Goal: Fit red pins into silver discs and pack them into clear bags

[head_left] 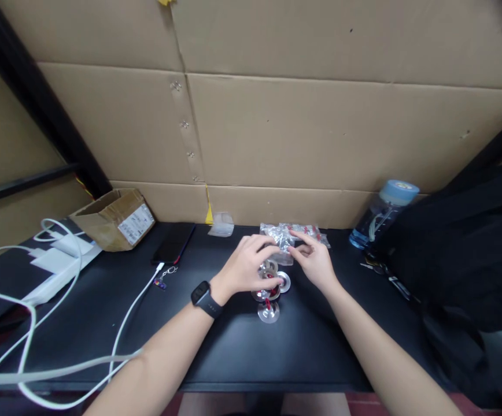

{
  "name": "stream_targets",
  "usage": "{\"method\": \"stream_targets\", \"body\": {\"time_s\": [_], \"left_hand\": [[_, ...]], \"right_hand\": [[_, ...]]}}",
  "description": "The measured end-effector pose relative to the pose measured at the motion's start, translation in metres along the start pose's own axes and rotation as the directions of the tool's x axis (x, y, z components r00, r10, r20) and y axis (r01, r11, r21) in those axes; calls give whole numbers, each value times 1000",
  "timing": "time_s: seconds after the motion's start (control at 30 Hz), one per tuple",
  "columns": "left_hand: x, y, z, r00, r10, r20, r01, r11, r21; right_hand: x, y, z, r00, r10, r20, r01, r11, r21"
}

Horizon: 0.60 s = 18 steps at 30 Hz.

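A small cluster of clear round suction-cup-like discs [269, 312] with red parts lies on the black table. My left hand [247, 266], with a dark watch on its wrist, arches over them. Its thumb and fingers are spread, the thumb at a disc on the right side and the forefinger near the bag. Just behind the cluster is a clear, crinkled plastic bag [280, 236]. My right hand [316, 261] has its thumb and forefinger at the right edge of this bag, gripping it. Another clear bag with red pieces [313, 231] lies behind, partly hidden.
A phone [173, 242] on a white cable, a keyring [161, 282] and an opened cardboard box [112, 219] are on the left. A small empty clear bag [222, 224] lies by the cardboard wall. At right stand a blue-lidded bottle [383, 211] and a black backpack [472, 248].
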<state>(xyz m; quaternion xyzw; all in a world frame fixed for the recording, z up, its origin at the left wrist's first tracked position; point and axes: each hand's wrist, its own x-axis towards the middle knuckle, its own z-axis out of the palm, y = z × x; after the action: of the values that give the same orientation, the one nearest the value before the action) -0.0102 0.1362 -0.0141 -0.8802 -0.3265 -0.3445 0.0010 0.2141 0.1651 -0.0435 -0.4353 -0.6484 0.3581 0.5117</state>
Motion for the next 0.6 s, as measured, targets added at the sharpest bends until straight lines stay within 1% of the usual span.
{"method": "stream_targets", "body": {"time_s": [0.03,0.07,0.13,0.2,0.27,0.33,0.43,0.5,0.53,0.6], "left_hand": [[-1,2,2,999,34,36,-36,997,65],[-1,3,6,998,44,47,-50,991,128],[-3,2,14,998,42,42,-51,974,223],[-3,-2,20,998,35,55,-49,964,261],[-3,-11,17,997,14,75,-34,960,277],[-4,-26,5,996,-44,78,18,951,308],[-14,-62,-24,980,-185,67,153,930,334],[-25,-89,-40,954,-291,68,255,912,321],[-31,-102,-46,935,-346,71,307,896,322],[-41,-122,-49,903,-422,84,376,868,323]], "right_hand": [[0,0,0,1000,15,14,-15,1000,12],[-1,0,1,999,24,32,-25,999,32],[-2,-2,3,998,21,63,-26,997,75],[-4,-5,6,998,4,70,-11,995,104],[-5,-7,9,999,-8,54,2,994,109],[-5,-8,9,1000,-8,30,5,995,101],[-3,-7,8,1000,-10,3,10,996,89],[-2,-6,6,1000,-16,4,16,997,81],[-2,-6,6,1000,-21,10,20,997,77],[-1,-5,5,999,-31,24,29,997,66]]}}
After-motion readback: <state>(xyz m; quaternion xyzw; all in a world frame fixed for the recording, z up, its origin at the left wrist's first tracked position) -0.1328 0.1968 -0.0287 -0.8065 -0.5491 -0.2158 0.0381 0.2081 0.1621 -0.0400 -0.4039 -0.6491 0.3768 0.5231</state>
